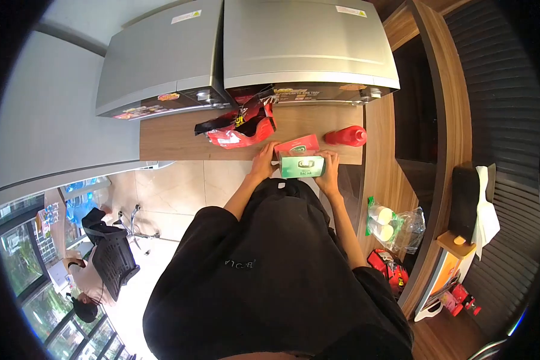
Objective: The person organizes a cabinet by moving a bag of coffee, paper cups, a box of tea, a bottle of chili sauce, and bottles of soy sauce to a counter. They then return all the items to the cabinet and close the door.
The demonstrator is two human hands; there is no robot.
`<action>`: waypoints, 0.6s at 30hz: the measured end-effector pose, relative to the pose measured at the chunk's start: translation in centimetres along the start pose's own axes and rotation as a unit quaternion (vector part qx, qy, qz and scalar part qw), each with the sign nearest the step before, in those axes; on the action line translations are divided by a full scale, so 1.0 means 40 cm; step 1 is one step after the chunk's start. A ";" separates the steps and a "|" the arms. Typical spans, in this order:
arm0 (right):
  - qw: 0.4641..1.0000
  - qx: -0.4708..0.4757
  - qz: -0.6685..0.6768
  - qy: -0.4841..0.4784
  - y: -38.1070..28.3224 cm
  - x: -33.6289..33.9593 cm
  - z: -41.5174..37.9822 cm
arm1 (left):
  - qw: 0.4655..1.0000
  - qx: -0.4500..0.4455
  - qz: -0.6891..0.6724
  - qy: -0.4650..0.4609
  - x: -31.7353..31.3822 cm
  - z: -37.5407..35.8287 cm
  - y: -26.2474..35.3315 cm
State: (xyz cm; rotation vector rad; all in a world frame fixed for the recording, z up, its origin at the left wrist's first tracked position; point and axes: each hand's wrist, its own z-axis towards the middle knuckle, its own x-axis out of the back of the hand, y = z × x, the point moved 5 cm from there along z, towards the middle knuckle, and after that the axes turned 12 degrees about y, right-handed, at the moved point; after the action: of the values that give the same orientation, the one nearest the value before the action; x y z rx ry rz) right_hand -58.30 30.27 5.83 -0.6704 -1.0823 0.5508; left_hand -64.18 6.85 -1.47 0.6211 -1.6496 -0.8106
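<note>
A green and white tea box [302, 167] is held at the table's front edge, its printed face toward me. My right hand [328, 173] is closed round its right end. My left hand [264, 162] is closed at its left end, fingertips also right beside the red box [297, 146]. That red box, with a green label, lies just behind the green one and is partly covered by it. A red bottle [346, 136] lies to the right of the boxes. An opened, crumpled red and black bag [244, 127] is on the left.
Two grey microwave ovens [309, 45] stand at the back of the wooden table [180, 135]. A bag with white cups [382, 223] and red packets [390, 270] are low on the right. At far left a person [90, 279] sits on a black chair [115, 261].
</note>
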 end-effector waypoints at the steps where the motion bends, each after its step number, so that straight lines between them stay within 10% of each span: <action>1: 1.000 -0.007 0.003 0.001 0.010 0.001 -0.004 | 0.999 -0.025 0.033 0.007 0.000 0.004 -0.005; 13: 0.980 -0.195 -0.043 0.022 0.286 0.000 -0.288 | 1.000 -0.027 0.015 -0.004 0.035 -0.004 -0.060; 18: 0.890 -0.442 -0.098 0.053 0.262 0.027 -0.562 | 0.997 -0.081 -0.015 -0.002 0.068 -0.050 -0.084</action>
State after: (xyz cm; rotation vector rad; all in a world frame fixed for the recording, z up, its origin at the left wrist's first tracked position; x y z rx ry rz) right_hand -38.01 33.14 -8.15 -1.3427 -1.2664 -0.1995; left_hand -62.91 2.31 -2.20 0.5315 -1.5639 -0.9576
